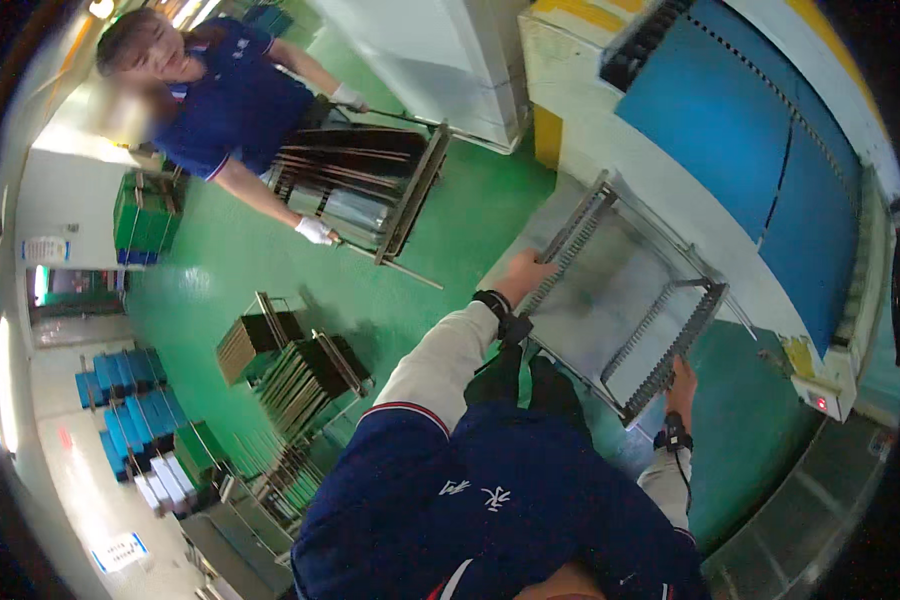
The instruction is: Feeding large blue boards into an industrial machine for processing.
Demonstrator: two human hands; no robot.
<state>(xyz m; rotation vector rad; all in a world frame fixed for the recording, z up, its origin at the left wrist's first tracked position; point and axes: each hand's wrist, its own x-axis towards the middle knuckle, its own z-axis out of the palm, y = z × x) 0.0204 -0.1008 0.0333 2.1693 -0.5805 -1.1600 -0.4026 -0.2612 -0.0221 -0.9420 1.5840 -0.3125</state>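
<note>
Metal slotted rack (638,330) — one, between both hands, left of the blue-topped machine (750,150); its three visible toothed bars run from near left to far right, though I cannot tell which axis is longer. Left hand (525,275) grips the left bar (575,243); right hand (682,388) touches the right bar (678,348) — how tightly is unclear. One co-worker (235,95) holds one loaded rack (416,190), far left. Green floor (480,190) lies between racks; the machine's edge is near, right.

You have one open-framed metal rack (672,355) ahead, right of centre. It sits askew: left toothed rail far, right toothed rail near, slim bars joining them.
</note>
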